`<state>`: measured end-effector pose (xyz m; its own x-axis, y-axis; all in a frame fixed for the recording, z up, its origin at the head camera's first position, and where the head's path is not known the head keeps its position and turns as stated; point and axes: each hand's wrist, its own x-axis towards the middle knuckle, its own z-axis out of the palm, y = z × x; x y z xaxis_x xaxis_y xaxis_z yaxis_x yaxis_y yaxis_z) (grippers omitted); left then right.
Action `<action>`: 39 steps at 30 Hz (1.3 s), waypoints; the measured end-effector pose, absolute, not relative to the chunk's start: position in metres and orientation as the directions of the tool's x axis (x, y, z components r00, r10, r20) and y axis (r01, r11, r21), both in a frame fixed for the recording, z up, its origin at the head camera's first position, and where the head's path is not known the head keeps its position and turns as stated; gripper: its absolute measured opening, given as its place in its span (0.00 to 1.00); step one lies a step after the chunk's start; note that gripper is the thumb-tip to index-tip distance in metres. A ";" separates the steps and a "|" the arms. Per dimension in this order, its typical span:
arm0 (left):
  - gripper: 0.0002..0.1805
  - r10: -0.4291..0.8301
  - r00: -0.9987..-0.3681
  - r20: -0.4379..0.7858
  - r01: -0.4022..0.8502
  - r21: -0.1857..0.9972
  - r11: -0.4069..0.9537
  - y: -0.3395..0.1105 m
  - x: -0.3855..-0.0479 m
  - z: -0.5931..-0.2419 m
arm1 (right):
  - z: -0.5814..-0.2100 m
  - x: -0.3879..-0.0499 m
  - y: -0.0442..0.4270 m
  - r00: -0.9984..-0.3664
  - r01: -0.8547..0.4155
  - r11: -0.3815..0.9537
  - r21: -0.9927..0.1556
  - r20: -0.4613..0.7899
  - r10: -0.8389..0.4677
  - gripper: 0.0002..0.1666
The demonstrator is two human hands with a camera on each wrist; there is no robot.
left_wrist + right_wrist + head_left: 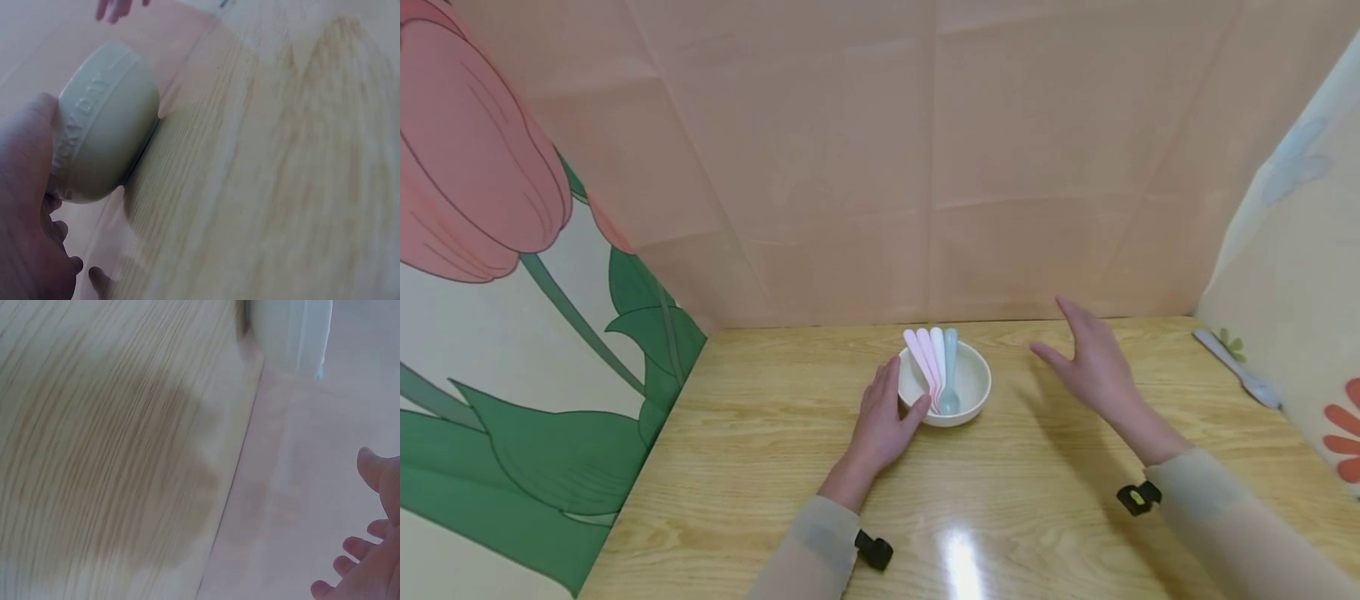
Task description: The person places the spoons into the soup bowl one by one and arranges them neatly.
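Note:
A white bowl (974, 367) stands near the back of the wooden table, with raised lettering on its outer wall in the left wrist view. Inside lean pink spoons (922, 348), a white spoon (937, 343) and a light blue spoon (951, 367), handles toward the back. My left hand (880, 421) holds the bowl's left side, thumb at the front rim and fingers along the outer wall. To the right of the bowl, my right hand (1093, 362) hovers above the table, thumb and fingers spread, holding nothing.
A grey utensil (1236, 368), its exact kind unclear, lies at the table's right edge by the patterned side cloth (1292, 275). A plain pinkish cloth (925, 167) hangs behind the table (760, 467). Tulip-printed cloth (512, 333) covers the left side.

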<state>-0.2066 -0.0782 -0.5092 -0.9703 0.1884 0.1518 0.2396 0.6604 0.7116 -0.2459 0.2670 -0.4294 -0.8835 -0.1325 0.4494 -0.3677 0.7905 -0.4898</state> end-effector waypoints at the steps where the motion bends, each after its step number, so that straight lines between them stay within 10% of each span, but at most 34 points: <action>1: 0.53 0.188 -0.971 0.151 0.238 0.712 0.660 -0.078 -0.207 -0.510 | -0.430 -0.246 0.271 -0.879 -0.371 0.793 -0.483 0.457 -0.132 0.54; 39: 0.53 0.187 -0.973 0.138 0.229 0.708 0.668 -0.078 -0.206 -0.509 | -0.461 -0.246 0.423 -0.928 -0.099 0.893 -0.440 0.365 0.077 0.55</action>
